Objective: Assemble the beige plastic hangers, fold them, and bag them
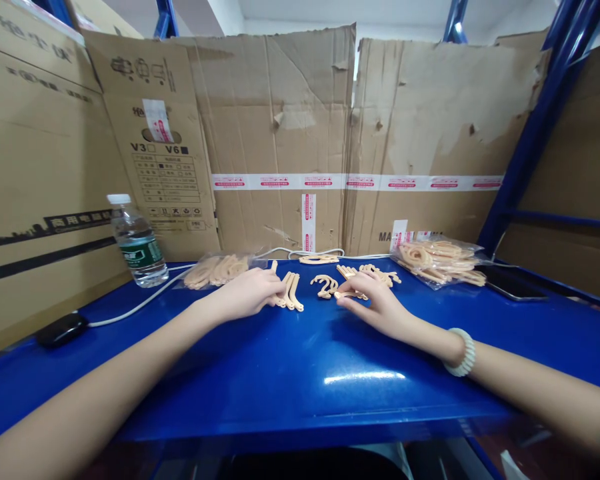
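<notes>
While working at the table (305, 373), steadies a bundle (293, 293) of hooks with left hand (250, 293), touching it by fingertips only; can't tell if clamped. Pinches one hook (347, 294) between thumb and fingers of right hand (380, 307), just beside loose hooks (325, 285) and a pile (377, 273); looks like gathering singles into the bundle. Next calls for lining the curl up with the bundle's, keeping clear of the bags (440, 260) behind.
</notes>
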Demonstrator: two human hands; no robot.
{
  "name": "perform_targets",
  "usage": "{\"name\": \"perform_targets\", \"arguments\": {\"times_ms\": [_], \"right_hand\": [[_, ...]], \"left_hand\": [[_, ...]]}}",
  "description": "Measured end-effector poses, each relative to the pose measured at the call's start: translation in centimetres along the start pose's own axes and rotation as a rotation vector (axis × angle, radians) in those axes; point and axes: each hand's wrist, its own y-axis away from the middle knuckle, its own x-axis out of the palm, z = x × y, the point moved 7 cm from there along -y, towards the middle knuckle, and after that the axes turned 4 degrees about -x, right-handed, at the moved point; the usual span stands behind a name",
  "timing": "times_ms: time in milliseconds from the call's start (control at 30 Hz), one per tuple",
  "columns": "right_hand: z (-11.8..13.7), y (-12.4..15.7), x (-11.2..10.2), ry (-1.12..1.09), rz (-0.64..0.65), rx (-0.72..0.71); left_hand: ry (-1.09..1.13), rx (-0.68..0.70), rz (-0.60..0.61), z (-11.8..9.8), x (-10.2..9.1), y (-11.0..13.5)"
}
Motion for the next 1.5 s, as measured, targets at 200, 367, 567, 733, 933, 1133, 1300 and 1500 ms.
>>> {"name": "perform_targets", "arguments": {"times_ms": [200,367,567,733,933,1133,1300,1500], "right_hand": [[-0.6,-0.2,0.1,0.031,0.011,-0.021],[-1.5,-0.4,0.5,0.083,0.002,-0.069],[-2.9,-1.0,1.4,0.177,0.030,-0.059],[-3.6,-1.4,2.3,0.154,0.062,-0.066],[-4.2,-1.3,2.6,0.172,0.039,-0.041],[-4.5,-1.4,2.0,0.165,0.020,-0.014],[-4.8,-1.7,-0.9,0.167,-0.051,0.018],[-6.5,-1.6,-4.0,0.176,0.061,0.050]], "left_hand": [[0.049,-0.045,0.017,0.2,0.7,0.1],[0.092,-0.245,-0.037,0.8,0.4,0.0],[0.175,-0.264,-0.099,-0.6,1.0,-0.2],[0.217,-0.242,-0.117,-0.8,1.2,-0.4],[0.241,-0.278,-0.149,-1.8,1.5,-0.3],[0.211,-0.361,-0.184,-1.9,2.1,-1.0],[0.246,-0.354,-0.184,-0.8,2.6,-1.6],[0.293,-0.354,-0.207,0.4,3.2,-1.8]]}}
